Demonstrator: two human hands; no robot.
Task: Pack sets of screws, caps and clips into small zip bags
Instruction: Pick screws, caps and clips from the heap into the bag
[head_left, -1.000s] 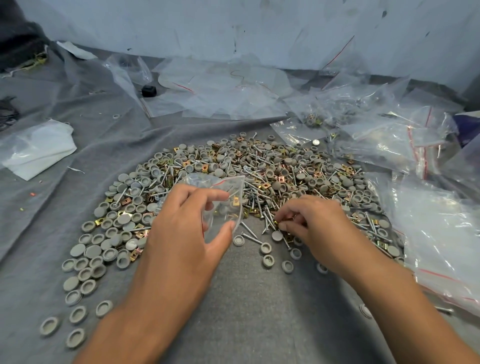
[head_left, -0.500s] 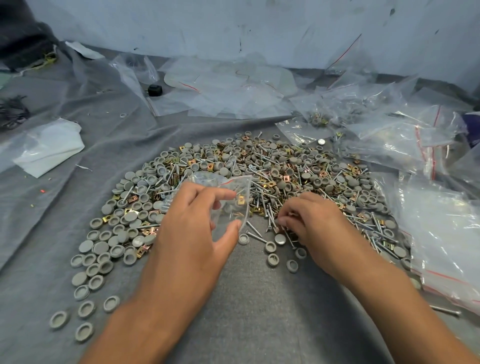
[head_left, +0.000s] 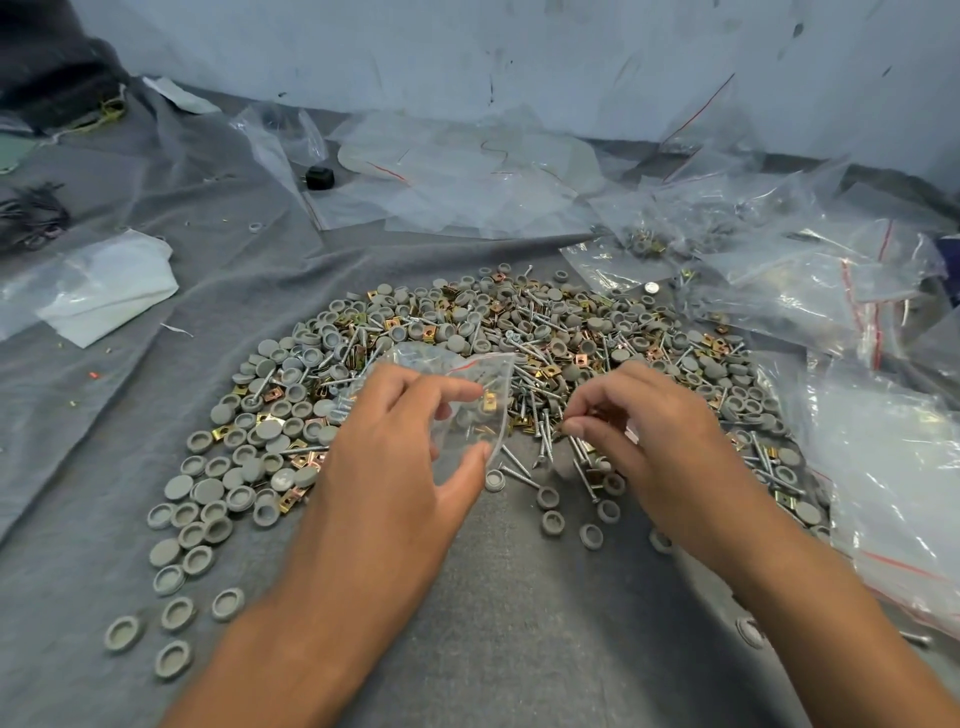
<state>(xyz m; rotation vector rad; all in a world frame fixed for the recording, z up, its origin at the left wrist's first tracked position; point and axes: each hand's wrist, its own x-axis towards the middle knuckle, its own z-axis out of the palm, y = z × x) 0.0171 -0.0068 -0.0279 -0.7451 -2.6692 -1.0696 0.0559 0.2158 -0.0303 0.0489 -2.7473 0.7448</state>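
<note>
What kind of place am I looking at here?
Probably a small hand-packing workshop, not a shop or a kitchen. A big loose heap of screws, caps and clips lies on a grey cloth, and filled zip bags pile up at the right.

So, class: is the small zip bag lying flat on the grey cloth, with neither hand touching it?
No: the left hand pinches the small zip bag above the pile of parts.
</note>
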